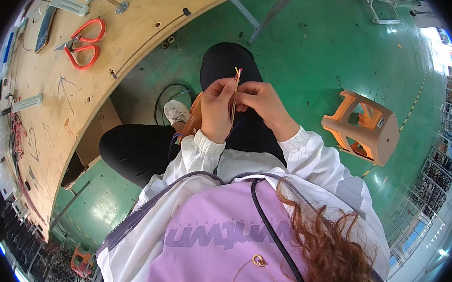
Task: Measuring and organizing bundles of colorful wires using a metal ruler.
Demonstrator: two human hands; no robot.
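Observation:
Above my lap I hold a thin bundle of coloured wires (pixel 238 74) between both hands. Yellow and red or pink ends stick up past my fingertips. My left hand (pixel 218 108) is closed round the bundle, thumb near its top. My right hand (pixel 260 100) pinches the same wires from the right side, just below the ends. The wires run down between my palms toward my lap; their lower part is mostly hidden by my left hand and sleeve. Some blue and dark strands show beside my left sleeve.
A wooden workbench (pixel 134 24) curves along the left, with red-handled scissors (pixel 88 44) and a white clamp-like piece (pixel 69 4) on it. An orange plastic stool (pixel 366 127) lies on its side on the green floor (pixel 316 48) at right. A black cable loop (pixel 158 102) lies near my shoe.

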